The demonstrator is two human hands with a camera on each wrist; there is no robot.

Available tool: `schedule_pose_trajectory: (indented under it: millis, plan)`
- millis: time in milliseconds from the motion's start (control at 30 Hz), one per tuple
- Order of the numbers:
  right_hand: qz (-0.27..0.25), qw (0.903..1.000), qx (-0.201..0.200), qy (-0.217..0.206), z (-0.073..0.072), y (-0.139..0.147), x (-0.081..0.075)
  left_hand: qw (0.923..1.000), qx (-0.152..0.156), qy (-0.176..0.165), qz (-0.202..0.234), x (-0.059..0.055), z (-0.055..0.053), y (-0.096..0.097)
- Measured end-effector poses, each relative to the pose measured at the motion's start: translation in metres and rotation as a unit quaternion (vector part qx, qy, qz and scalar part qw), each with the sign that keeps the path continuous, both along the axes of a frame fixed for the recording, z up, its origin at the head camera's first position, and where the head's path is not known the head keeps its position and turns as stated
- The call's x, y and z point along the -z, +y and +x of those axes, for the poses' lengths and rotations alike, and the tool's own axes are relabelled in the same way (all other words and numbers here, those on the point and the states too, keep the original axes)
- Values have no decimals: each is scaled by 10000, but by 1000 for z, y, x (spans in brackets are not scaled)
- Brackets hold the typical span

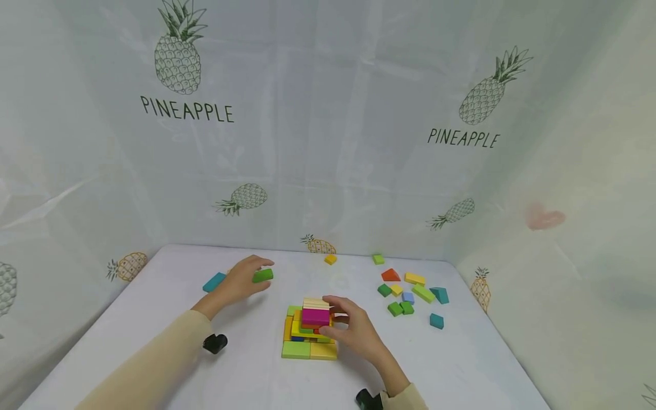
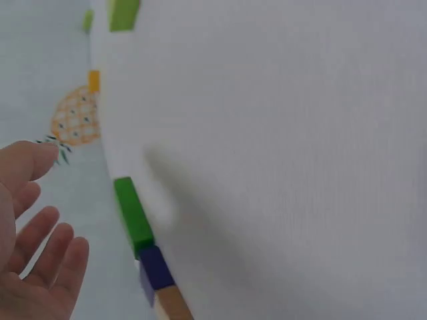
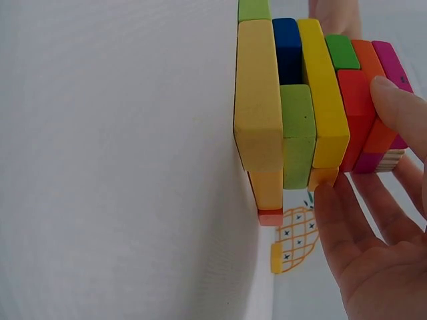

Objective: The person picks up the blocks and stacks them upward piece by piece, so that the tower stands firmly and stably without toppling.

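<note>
A layered stack of coloured wooden blocks (image 1: 296,349) stands mid-table, with a magenta block (image 1: 315,317) and a striped wood-coloured piece (image 1: 315,303) near its top. My right hand (image 1: 353,330) is at the stack's right side. In the right wrist view its thumb (image 3: 400,107) lies against the upper orange and magenta layers, and a fingertip touches a small orange block (image 3: 323,177). Left of the stack, my left hand (image 1: 241,283) hovers with spread fingers beside a green block (image 1: 263,275). The left wrist view shows the palm bare.
By the green block lie a purple block (image 2: 156,268) and a wood-brown block (image 2: 174,303). A blue block (image 1: 213,282) is left of my left hand. Several loose blocks, including a red triangle (image 1: 390,275), are scattered at the right. A pineapple-printed curtain (image 1: 328,142) backs the table.
</note>
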State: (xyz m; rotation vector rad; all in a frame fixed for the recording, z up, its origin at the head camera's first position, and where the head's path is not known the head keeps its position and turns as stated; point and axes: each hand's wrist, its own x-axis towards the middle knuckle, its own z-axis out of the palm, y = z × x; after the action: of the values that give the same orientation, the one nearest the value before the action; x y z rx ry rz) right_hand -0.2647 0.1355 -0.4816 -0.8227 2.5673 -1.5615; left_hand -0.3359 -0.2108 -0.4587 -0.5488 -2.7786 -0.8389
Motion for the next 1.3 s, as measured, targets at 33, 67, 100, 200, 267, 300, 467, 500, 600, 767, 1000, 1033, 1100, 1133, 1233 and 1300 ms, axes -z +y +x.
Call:
schedule_pose_trajectory:
  millis: [33, 67, 100, 200, 267, 300, 467, 500, 600, 767, 1000, 1033, 1100, 1133, 1233, 1300]
  plan:
    - [-14, 10000, -7, -1, 0, 0, 0, 10000, 4, 9, -56, 1, -3, -2]
    - [-27, 10000, -19, 4, 0, 0, 0, 9999, 7, 6, -108, 2, -5, -3]
    - [-27, 10000, -24, 8, 0, -1, 0, 9999, -7, -17, -148, 2, -8, -5]
    - [-13, 10000, -10, 17, 0, -1, 0, 9996, -72, -146, -236, 5, -14, -7]
    - [6, 10000, 11, 19, 0, -1, 0, 9992, -118, -260, -297, 6, -17, -8]
    - [15, 10000, 23, 19, 0, -1, 0, 9989, -131, -287, -345, 8, -18, -8]
    - [37, 10000, 32, 49, 0, -1, -1, 9977, -148, -368, -544, 14, -25, -9]
    - [46, 10000, 47, 47, 0, -1, -1, 9976, -125, -327, -605, 14, -25, -9]
    - [51, 10000, 80, 21, 0, 0, -1, 9971, -74, -222, -726, 16, -27, -8]
    - [21, 10000, 47, -12, 0, 0, 0, 9963, -130, -183, -834, 19, -29, -6]
    - [5, 10000, 52, -9, 1, 0, 0, 9965, -111, -242, -797, 22, -26, -2]
    - [12, 10000, 51, -2, 1, 0, 0, 9966, -93, -268, -774, 22, -25, -1]
    - [6, 10000, 57, -16, 1, 0, 0, 9970, -48, -347, -696, 21, -22, 1]
    - [0, 10000, 58, -19, 1, 0, 0, 9972, -22, -369, -651, 20, -21, 3]
    - [-29, 10000, 62, -39, 1, 0, -1, 9975, 43, -355, -602, 16, -18, 9]
    - [-50, 10000, 58, -28, 1, 1, -1, 9978, 155, -268, -584, 11, -15, 14]
